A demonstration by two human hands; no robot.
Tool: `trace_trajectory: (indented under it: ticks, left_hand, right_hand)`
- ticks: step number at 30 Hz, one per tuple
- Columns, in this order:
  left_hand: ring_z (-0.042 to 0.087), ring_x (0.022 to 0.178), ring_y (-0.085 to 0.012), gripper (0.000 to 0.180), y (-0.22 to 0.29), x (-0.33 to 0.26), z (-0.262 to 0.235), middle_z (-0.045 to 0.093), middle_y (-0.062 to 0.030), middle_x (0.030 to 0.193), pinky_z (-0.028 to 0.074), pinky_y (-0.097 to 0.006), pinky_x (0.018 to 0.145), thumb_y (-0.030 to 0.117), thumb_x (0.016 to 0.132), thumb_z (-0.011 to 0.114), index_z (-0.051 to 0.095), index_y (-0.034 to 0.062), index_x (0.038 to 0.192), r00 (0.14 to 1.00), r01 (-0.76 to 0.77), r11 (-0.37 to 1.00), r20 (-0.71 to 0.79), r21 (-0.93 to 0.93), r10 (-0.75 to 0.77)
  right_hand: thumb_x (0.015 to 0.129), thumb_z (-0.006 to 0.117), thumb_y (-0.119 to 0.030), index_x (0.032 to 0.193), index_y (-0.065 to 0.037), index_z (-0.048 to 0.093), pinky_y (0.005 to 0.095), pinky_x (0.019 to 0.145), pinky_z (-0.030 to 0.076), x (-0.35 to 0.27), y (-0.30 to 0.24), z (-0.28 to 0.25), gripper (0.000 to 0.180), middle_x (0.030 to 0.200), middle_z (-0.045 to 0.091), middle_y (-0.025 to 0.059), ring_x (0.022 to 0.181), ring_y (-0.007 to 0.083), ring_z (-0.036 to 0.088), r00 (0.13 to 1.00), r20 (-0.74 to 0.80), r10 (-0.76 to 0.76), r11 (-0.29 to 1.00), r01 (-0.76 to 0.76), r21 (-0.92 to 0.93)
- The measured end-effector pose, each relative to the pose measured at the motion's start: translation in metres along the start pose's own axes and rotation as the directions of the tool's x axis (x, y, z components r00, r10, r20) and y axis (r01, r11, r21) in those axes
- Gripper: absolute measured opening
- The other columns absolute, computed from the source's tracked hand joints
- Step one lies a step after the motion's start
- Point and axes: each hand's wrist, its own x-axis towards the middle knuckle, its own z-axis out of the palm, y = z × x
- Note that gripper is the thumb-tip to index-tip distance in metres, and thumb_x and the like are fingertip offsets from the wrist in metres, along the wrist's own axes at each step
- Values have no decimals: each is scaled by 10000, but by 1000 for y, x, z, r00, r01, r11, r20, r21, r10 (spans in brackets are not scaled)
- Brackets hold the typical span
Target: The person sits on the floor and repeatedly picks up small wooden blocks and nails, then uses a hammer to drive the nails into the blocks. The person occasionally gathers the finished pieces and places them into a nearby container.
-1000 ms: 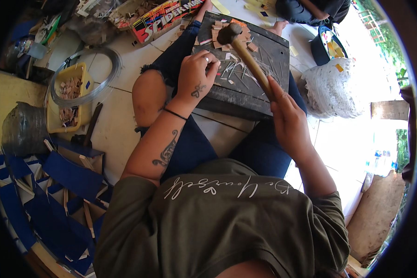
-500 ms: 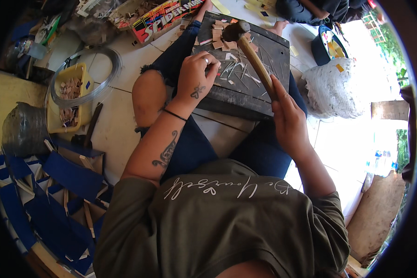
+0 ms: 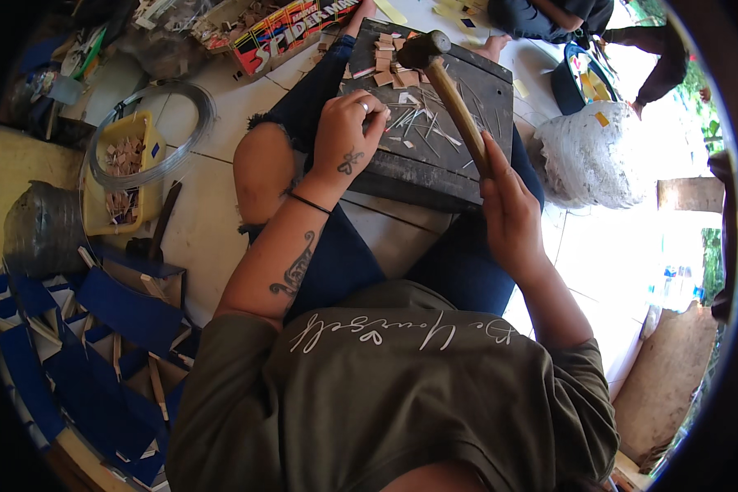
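Note:
My right hand (image 3: 510,215) is wrapped round the wooden handle of a hammer (image 3: 461,117), whose dark head is raised over a low black wooden table (image 3: 410,178) between my legs. At the table's left edge my left hand (image 3: 346,129) is closed in a pinch, its fingertips turned down toward the top. What they pinch is hidden from this angle. To the right of those fingers lie thin metal wire pieces (image 3: 422,123), scattered with white scraps. Small flat brown wooden pieces (image 3: 385,59) are grouped at the table's far side, beneath and left of the hammer head.
A yellow basket (image 3: 148,180) of wood pieces stands left, a wire coil (image 3: 198,135) leaning over it. Blue panels (image 3: 131,299) pile up lower left. Right are a wrapped white bundle (image 3: 586,160) and dark bucket (image 3: 567,86). Other people (image 3: 668,61) are at the far right.
The hammer head has shifted slightly to the right and up. My left hand stays in place. At the upper right, another person's dark-clothed limb has come into view beside the white bundle.

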Motion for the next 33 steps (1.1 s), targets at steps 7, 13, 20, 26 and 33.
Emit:
trace_trajectory:
  ticks: [7, 13, 20, 26, 33]
  left_hand:
    - [648, 697, -260, 73, 5, 1, -5, 669, -102, 789, 486, -330, 627, 62, 841, 684, 653, 11, 798, 1000, 2, 996, 8, 85, -3]
    - [659, 750, -142, 101, -6, 1, -25, 690, -65, 816, 499, -272, 687, 108, 872, 691, 688, 7, 886, 980, 195, 978, -25, -71, -197]
    - [672, 866, -233, 214, -129, -26, -211, 704, -100, 911, 510, -344, 799, 234, 851, 698, 714, 31, 916, 884, 445, 737, -379, 508, -273]
    - [642, 971, -334, 247, -156, -61, -355, 670, -127, 1040, 496, -445, 820, 310, 866, 658, 718, 135, 1029, 704, 542, -52, -487, 839, -517]
    - [559, 1123, -339, 367, -114, 2, -250, 622, -144, 1174, 427, -429, 991, 229, 828, 699, 667, 71, 1157, 984, 158, 558, -84, 814, -156]
  right_hand:
    - [966, 497, -87, 1429, -153, 459, 402, 814, 511, 6, 25, -4, 470, 1076, 633, 201, 940, 374, 648, 994, -68, 86, 989, -77, 125]
    - [935, 555, -147, 1390, -213, 494, 427, 759, 524, 36, 93, -6, 464, 1020, 603, 173, 866, 365, 653, 921, -263, 288, 824, -378, -422]
    - [857, 644, -194, 1310, -161, 548, 426, 887, 449, 45, 119, 15, 465, 1061, 584, 78, 1072, 282, 563, 938, -341, 58, 754, -265, -601]
    - [812, 702, -228, 1124, -130, 657, 420, 937, 408, 72, 93, 19, 330, 1080, 589, 58, 1096, 269, 545, 991, -131, -30, 892, -33, -450]
    - [808, 697, -215, 918, -106, 693, 412, 895, 439, 111, 94, 34, 154, 913, 637, 60, 972, 257, 589, 997, 21, 76, 879, -57, -473]
